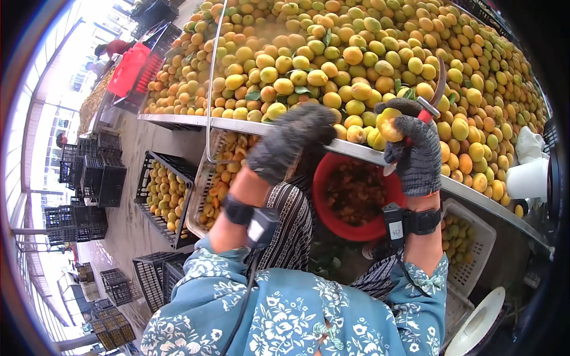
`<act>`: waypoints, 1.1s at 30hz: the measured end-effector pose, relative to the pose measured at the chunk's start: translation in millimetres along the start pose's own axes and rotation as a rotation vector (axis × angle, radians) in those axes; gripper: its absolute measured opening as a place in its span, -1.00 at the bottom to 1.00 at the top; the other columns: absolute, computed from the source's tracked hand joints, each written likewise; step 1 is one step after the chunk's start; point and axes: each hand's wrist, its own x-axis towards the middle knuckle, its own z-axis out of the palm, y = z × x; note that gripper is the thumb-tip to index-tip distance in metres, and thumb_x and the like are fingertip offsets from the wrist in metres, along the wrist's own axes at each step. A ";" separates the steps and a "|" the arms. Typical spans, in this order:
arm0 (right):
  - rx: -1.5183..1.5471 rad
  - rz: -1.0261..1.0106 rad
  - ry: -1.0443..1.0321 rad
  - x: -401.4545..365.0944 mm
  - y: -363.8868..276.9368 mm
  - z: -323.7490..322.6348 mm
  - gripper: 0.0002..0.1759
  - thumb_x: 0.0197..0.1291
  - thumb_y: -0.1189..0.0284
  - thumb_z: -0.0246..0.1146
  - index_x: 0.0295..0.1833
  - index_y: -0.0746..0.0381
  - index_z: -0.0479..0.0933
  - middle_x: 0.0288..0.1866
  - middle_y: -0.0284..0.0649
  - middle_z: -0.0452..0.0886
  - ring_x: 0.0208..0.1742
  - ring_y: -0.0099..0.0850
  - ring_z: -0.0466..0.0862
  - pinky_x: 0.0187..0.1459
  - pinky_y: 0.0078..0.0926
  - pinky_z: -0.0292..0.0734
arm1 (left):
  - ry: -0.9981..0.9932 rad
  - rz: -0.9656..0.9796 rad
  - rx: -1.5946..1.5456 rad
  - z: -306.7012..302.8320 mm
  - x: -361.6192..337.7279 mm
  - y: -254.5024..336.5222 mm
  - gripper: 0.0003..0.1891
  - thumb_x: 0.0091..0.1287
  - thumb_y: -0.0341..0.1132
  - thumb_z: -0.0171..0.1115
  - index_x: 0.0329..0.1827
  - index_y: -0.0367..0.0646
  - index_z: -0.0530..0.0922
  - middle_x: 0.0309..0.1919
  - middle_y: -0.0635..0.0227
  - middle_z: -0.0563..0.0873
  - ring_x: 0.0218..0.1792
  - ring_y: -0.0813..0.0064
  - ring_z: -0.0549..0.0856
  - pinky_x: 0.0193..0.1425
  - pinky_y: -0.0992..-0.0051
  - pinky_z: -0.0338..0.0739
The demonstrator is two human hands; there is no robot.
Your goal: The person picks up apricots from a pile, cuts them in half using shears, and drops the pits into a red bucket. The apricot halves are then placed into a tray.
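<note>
Grey knit covers the left hand (291, 142) and the right hand (418, 157), both raised at the metal rim (365, 153) of a table heaped with yellow-orange fruit (356, 59). The right hand is closed: thumb and fingers grip a single fruit (389, 124), held above the rim at the near edge of the heap, together with a red-handled knife (424, 114) whose curved blade points up and away from the wearer. The left hand, blurred, lies across the rim to the left of the held fruit and well apart from it; how far its fingers are open, and whether they hold anything, cannot be told. Below the rim, between the hands, sits a red basin (319, 193) containing brownish pieces. To its left stand a pale crate (193, 207) of split orange fruit and a black crate (169, 228) of yellow fruit; to its right, a white crate (487, 240) holds greenish fruit.
</note>
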 end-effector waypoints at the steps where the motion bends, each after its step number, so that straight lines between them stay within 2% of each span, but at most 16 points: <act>1: 0.023 -0.019 -0.006 -1.8 0.2 7.9 -0.68 0.02 0.41 0.21 -0.08 0.31 0.56 -0.28 -0.19 0.66 -0.70 -0.61 0.45 -0.66 -0.74 0.38 | -0.101 0.280 0.371 5.5 18.1 -26.1 -0.72 0.35 -0.32 0.17 0.06 -0.23 0.50 -0.19 0.32 0.69 -0.19 0.50 0.69 -0.08 0.53 0.61; 2: 0.047 -0.037 -0.011 -3.1 -0.5 10.7 -0.70 0.01 0.43 0.19 -0.11 0.31 0.58 -0.31 -0.22 0.67 -0.70 -0.63 0.47 -0.66 -0.75 0.38 | -0.200 0.561 0.741 9.5 34.9 -50.9 -0.70 0.37 -0.30 0.15 0.10 -0.22 0.47 -0.18 0.31 0.68 -0.19 0.48 0.70 -0.08 0.50 0.61; 4: 0.040 -0.023 -0.026 0.3 7.6 2.0 -0.69 0.02 0.46 0.23 -0.08 0.32 0.58 -0.30 -0.22 0.67 -0.69 -0.65 0.47 -0.66 -0.75 0.37 | -0.104 0.545 0.662 48.0 42.0 -51.3 -0.72 0.40 -0.24 0.10 0.06 -0.20 0.51 -0.21 0.34 0.67 -0.21 0.51 0.68 -0.09 0.49 0.60; 6: -0.169 -0.033 0.064 2.5 12.6 -3.5 -0.69 0.03 0.49 0.27 -0.05 0.31 0.60 -0.32 -0.28 0.67 -0.68 -0.68 0.45 -0.67 -0.76 0.33 | -0.010 0.522 0.583 65.6 48.8 -54.7 -0.72 0.44 -0.19 0.05 0.03 -0.18 0.54 -0.24 0.36 0.66 -0.24 0.53 0.65 -0.11 0.48 0.58; 8: -0.141 -0.039 0.071 1.7 10.2 -8.4 -0.69 0.02 0.54 0.31 -0.05 0.28 0.61 -0.36 -0.36 0.65 -0.65 -0.70 0.45 -0.65 -0.78 0.29 | -0.143 -0.171 -0.492 72.3 59.3 -61.0 -0.69 0.45 -0.15 0.03 0.04 -0.18 0.53 -0.26 0.34 0.67 -0.26 0.53 0.66 -0.16 0.49 0.61; 9: -0.140 -0.076 0.085 2.0 8.4 -9.4 -0.70 0.02 0.55 0.32 -0.06 0.27 0.62 -0.37 -0.38 0.65 -0.63 -0.70 0.46 -0.63 -0.79 0.28 | -0.080 -0.178 -0.545 78.9 60.1 -62.5 -0.70 0.43 -0.15 0.06 0.00 -0.19 0.53 -0.25 0.32 0.67 -0.30 0.52 0.67 -0.22 0.51 0.63; 12: -0.114 -0.191 0.147 7.7 1.3 -23.0 -0.71 0.03 0.60 0.32 -0.06 0.32 0.60 -0.34 -0.31 0.67 -0.61 -0.67 0.49 -0.59 -0.77 0.36 | 0.019 -0.222 -0.600 85.6 61.3 -72.5 -0.71 0.39 -0.12 0.12 -0.06 -0.17 0.54 -0.25 0.34 0.67 -0.30 0.49 0.68 -0.26 0.50 0.65; 13: -0.116 -0.229 0.156 9.9 -3.8 -30.2 -0.71 0.09 0.56 0.29 -0.03 0.33 0.57 -0.35 -0.28 0.66 -0.63 -0.66 0.48 -0.61 -0.76 0.36 | 0.024 -0.201 -0.573 86.5 60.1 -73.8 -0.69 0.35 -0.08 0.15 -0.09 -0.15 0.54 -0.29 0.28 0.68 -0.35 0.40 0.70 -0.35 0.41 0.67; 14: -0.119 -0.265 0.165 10.2 -11.4 -35.7 -0.71 0.14 0.52 0.25 0.00 0.33 0.55 -0.35 -0.26 0.65 -0.66 -0.65 0.48 -0.63 -0.74 0.36 | 0.019 -0.210 -0.575 84.9 57.5 -72.7 -0.69 0.35 -0.08 0.15 -0.09 -0.15 0.54 -0.29 0.28 0.68 -0.35 0.40 0.70 -0.35 0.41 0.67; 15: 0.023 -0.302 0.108 8.9 -17.2 -42.2 -0.75 0.09 0.55 0.31 -0.08 0.35 0.58 -0.39 -0.22 0.66 -0.63 -0.61 0.51 -0.65 -0.73 0.38 | -0.061 -0.281 -0.544 82.0 54.3 -71.3 -0.68 0.38 -0.10 0.11 -0.06 -0.19 0.54 -0.28 0.25 0.68 -0.32 0.39 0.70 -0.32 0.39 0.67; 16: 0.033 -0.320 0.129 7.5 -23.5 -44.9 -0.80 0.12 0.51 0.31 -0.13 0.35 0.57 -0.48 -0.28 0.60 -0.65 -0.60 0.49 -0.65 -0.70 0.37 | -0.143 -0.352 -0.513 81.7 52.1 -72.0 -0.67 0.41 -0.12 0.08 -0.04 -0.24 0.54 -0.27 0.22 0.68 -0.29 0.38 0.70 -0.29 0.36 0.67; 18: 0.169 -0.331 0.093 2.4 -29.4 -41.7 -0.81 0.19 0.43 0.27 -0.19 0.34 0.57 -0.60 -0.37 0.46 -0.69 -0.58 0.40 -0.64 -0.66 0.31 | -0.124 -0.347 -0.491 86.5 50.8 -76.3 -0.63 0.40 -0.07 0.08 -0.04 -0.24 0.55 -0.31 0.24 0.68 -0.36 0.43 0.70 -0.38 0.47 0.64; 22: 0.223 -0.341 0.070 -1.2 -30.7 -37.8 -0.76 0.23 0.33 0.22 -0.21 0.33 0.56 -0.66 -0.42 0.34 -0.71 -0.59 0.31 -0.63 -0.62 0.23 | -0.154 -0.351 -0.540 94.6 45.9 -71.3 -0.65 0.38 -0.08 0.11 -0.05 -0.21 0.57 -0.32 0.32 0.68 -0.42 0.52 0.68 -0.43 0.56 0.61; 25: 0.117 -0.404 0.037 2.1 -25.7 -39.7 -0.69 0.24 0.25 0.21 -0.14 0.32 0.55 -0.66 -0.46 0.21 -0.67 -0.60 0.18 -0.58 -0.56 0.20 | -0.127 -0.343 -0.616 99.4 43.5 -77.2 -0.73 0.35 -0.17 0.18 -0.05 -0.17 0.56 -0.29 0.34 0.68 -0.36 0.52 0.68 -0.35 0.54 0.63; 29: 0.018 -0.462 0.025 1.4 -22.7 -31.6 -0.77 0.24 0.34 0.23 -0.19 0.32 0.55 -0.67 -0.41 0.39 -0.74 -0.66 0.34 -0.66 -0.69 0.24 | -0.191 -0.378 -0.679 96.1 43.8 -81.6 -0.76 0.32 -0.22 0.22 -0.07 -0.17 0.55 -0.31 0.35 0.67 -0.33 0.50 0.68 -0.25 0.53 0.64; 33: -0.089 -0.512 0.086 -2.0 -21.3 -24.3 -0.79 0.23 0.36 0.23 -0.18 0.31 0.55 -0.66 -0.40 0.41 -0.74 -0.65 0.35 -0.66 -0.69 0.27 | -0.098 -0.320 -0.563 102.0 42.3 -78.4 -0.79 0.31 -0.20 0.23 -0.14 -0.13 0.55 -0.36 0.37 0.65 -0.36 0.50 0.68 -0.27 0.52 0.64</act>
